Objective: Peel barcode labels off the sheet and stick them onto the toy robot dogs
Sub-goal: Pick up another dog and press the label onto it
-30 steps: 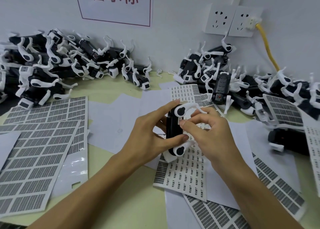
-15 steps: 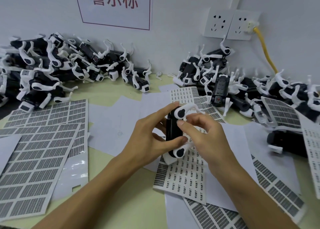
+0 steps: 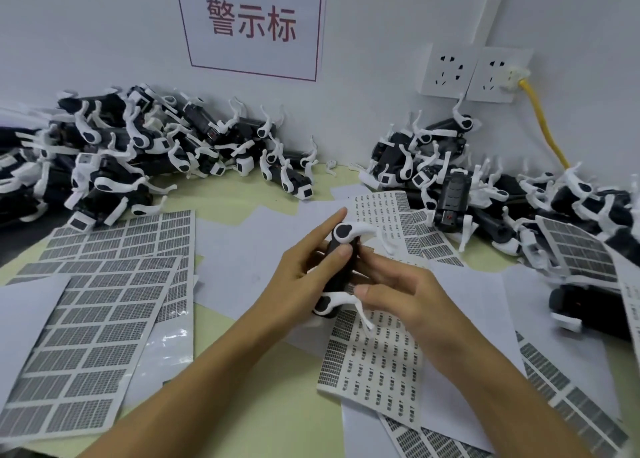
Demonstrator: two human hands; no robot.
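Two hands meet over the middle of the desk (image 3: 287,381), where the left hand (image 3: 304,277) grips a black toy robot dog with white legs (image 3: 341,267) upright by its body, thumb pressed on its near side. The right hand (image 3: 398,291) has shifted from half a second ago: its fingers now lie lower against the dog's right flank, apparently smoothing a barcode label on, though that label is hidden. Just beneath lies a white sheet of small barcode labels (image 3: 377,364). Likely this dog is nearly done.
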